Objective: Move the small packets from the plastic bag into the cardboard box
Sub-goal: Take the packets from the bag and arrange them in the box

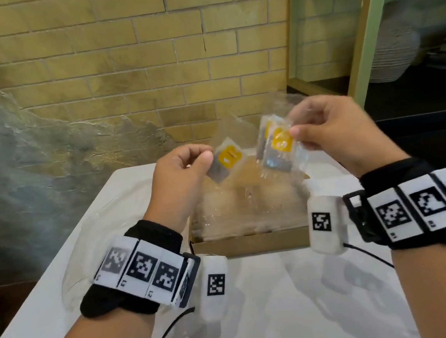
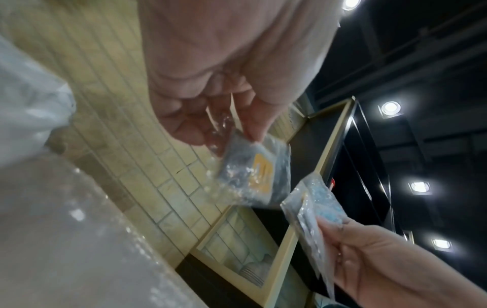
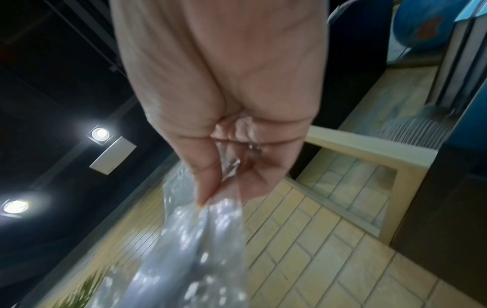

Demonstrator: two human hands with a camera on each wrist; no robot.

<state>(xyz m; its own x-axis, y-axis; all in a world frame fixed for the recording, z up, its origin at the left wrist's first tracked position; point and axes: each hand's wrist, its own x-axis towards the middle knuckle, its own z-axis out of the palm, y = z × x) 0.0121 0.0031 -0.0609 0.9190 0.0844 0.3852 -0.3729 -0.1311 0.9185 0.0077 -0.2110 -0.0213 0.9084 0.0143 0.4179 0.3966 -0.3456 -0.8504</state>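
Head view: my left hand (image 1: 178,173) pinches a small clear packet with a yellow label (image 1: 226,159) between thumb and forefinger, holding it above the open brown cardboard box (image 1: 252,243). My right hand (image 1: 336,133) grips, between thumb and curled fingers, a bunch of similar yellow-labelled clear packets (image 1: 278,145) together with the crumpled clear plastic bag (image 1: 250,199), which hangs from that hand down into the box. I cannot tell whether these packets lie inside the bag film or outside it. The single packet and the bunch are near each other but apart. The box stands on a white table (image 1: 269,322), close to its far edge, before a yellow brick wall (image 1: 138,50). Both wrists carry black bands with black-and-white coded markers (image 1: 143,264).

Left wrist view: the left hand (image 2: 210,87) clasps the packet (image 2: 257,173) at its top edge by the fingertips; the right hand (image 2: 390,264) enters at lower right, holding its packets (image 2: 313,200) edge-on.

Right wrist view: the right hand (image 3: 224,104) is closed on the plastic film (image 3: 200,246), which trails away from the fingers; the image is blurred and shows no packet clearly.
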